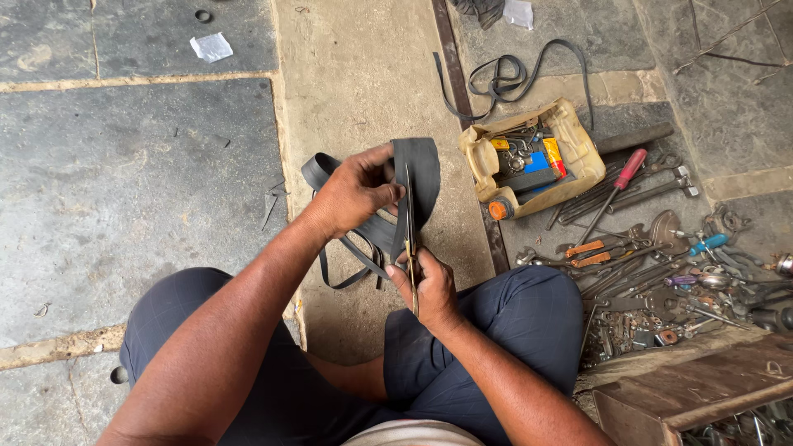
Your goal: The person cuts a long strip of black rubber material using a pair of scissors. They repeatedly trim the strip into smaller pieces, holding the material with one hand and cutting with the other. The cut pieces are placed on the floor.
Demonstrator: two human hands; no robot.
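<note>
Black rubber inner tube (417, 177): flat, wide strip, matte, held up above the stone floor (140, 182) btwn the person's knees, just over the lap. A loop of it hangs to the left behind the wrist, w/ thin cut strips dangling below. Left hand (355, 194) has its fingers closed around the tube, pinching the flat part. Right hand (431, 285) has its fingers closed on the handles of scissors (410, 239), blades pointing up and running along the tube's face, touching it.

Packages: small crumpled clear/white wrapper (211, 47) on floor top left, well apart; another pale scrap (519, 12) at top edge, centre-right.

Containers: cut-open yellowish plastic jerrycan (570, 153) lying on its side right of the tube, orange cap at its lower end; inside are small metal parts, blue and yellow/orange boxes or tubes, can't tell more. Wooden box (686, 388) bottom right, contents mostly hidden.

Near the can: loose black rubber strip (504, 78) coiled on floor above it; pile of hand tools (652, 264) to the right, incl. a red-handled screwdriver (619, 186).
</note>
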